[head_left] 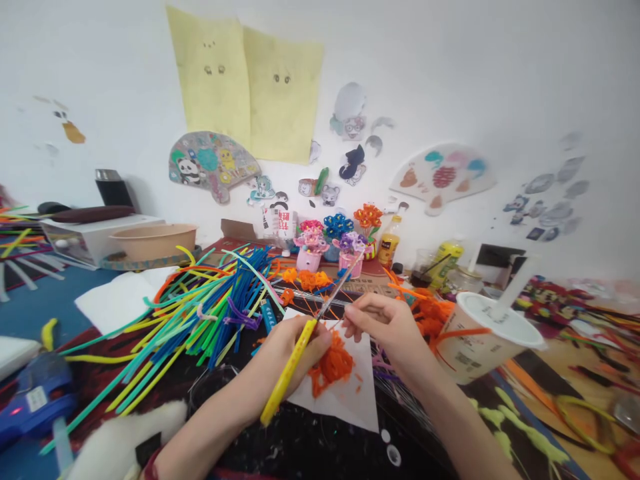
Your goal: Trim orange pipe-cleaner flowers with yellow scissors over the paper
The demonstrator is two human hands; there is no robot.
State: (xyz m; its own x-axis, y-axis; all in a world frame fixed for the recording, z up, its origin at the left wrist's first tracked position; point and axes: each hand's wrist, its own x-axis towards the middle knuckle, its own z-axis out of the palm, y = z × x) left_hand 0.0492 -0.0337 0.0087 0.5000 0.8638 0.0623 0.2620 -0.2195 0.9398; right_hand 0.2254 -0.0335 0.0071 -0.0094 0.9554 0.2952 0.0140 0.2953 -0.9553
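My left hand (290, 360) is closed around a long tool with a yellow handle (287, 373). A thin, shiny shaft (337, 290) runs from its upper end toward the flowers; its exact kind is unclear. Just right of the shaft, my right hand (383, 323) has its fingertips pinched together, and what they hold is too small to make out. Below both hands, a heap of orange fuzzy clippings (333, 363) rests on a white sheet of paper (363, 393).
Many coloured pipe cleaners (220, 307) lie to the left, near a blue glue gun (37, 393). Small potted pipe-cleaner flowers (311, 243) stand at the back. A lidded cup with a straw (487, 340) is close to my right arm, beside an orange pile (425, 310).
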